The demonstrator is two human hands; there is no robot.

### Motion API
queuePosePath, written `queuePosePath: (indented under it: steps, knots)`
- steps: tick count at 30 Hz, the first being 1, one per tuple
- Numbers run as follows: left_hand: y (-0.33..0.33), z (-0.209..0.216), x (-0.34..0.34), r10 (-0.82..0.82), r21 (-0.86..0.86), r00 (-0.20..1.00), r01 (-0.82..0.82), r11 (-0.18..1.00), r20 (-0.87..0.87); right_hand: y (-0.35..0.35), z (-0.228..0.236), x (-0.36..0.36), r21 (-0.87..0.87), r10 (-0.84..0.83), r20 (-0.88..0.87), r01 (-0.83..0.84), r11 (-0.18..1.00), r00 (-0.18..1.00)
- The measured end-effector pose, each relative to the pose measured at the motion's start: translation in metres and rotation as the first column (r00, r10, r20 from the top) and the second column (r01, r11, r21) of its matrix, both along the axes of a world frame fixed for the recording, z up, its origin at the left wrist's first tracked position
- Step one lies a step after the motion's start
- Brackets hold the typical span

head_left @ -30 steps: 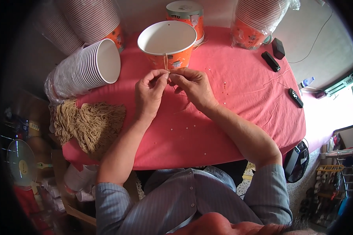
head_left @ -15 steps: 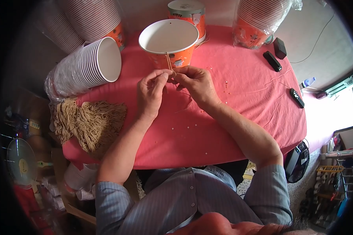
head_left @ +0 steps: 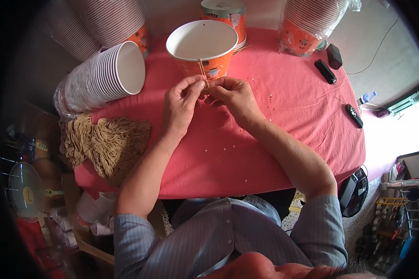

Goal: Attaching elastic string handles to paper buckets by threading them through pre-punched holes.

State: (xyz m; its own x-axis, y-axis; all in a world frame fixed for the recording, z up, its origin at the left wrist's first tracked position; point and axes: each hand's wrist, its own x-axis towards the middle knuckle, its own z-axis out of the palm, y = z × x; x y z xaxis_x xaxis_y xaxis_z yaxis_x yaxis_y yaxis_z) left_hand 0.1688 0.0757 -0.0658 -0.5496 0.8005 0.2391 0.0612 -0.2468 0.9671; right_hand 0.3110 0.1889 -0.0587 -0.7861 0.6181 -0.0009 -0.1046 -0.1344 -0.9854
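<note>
An orange paper bucket (head_left: 219, 66) with a white inside stands upright at the far middle of the table. From a hole near its front rim hangs a thin tan cord (head_left: 201, 68). Just in front of the bucket, my left hand (head_left: 180, 104) pinches the cord between thumb and fingers. My right hand (head_left: 235, 95) meets it from the other side, its fingertips closed on the cord as well. A small loop or knot seems to lie between the two pinches, partly hidden by the fingers.
On the left lie a bundle of tan cords (head_left: 109, 142) and a wrapped stack of white buckets (head_left: 100, 74). More bucket stacks (head_left: 307, 28) stand behind. Small white bits (head_left: 225, 149) dot the red tablecloth (head_left: 307, 107). Black devices (head_left: 325, 71) and a remote (head_left: 354, 116) lie right.
Both hands stay at the cord, with only slight finger movement around the knot. The whole view has shifted a little.
</note>
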Motion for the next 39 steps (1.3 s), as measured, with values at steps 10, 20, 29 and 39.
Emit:
queuePosePath:
  steps: [10, 20, 29, 39]
  knots:
    - [0.0, -0.007, -0.001, -0.051, -0.025, 0.997, 0.052, 0.998, 0.052, 0.005, -0.001, 0.004, -0.019, 0.047, 0.073, -0.046, 0.999, 0.996]
    - [-0.003, -0.002, -0.001, -0.153, 0.007, 0.976, 0.154, 0.988, 0.158, 0.01, -0.004, 0.008, -0.008, 0.086, 0.076, -0.086, 0.996, 0.993]
    - [-0.001, -0.004, -0.002, -0.164, -0.001, 0.967, 0.168, 0.986, 0.195, 0.009, -0.004, 0.01, 0.0, 0.117, 0.042, -0.117, 0.993, 0.992]
    - [0.0, -0.011, -0.005, -0.168, -0.008, 0.972, 0.172, 0.985, 0.166, 0.007, 0.005, 0.015, -0.059, 0.15, 0.014, -0.149, 0.987, 0.989]
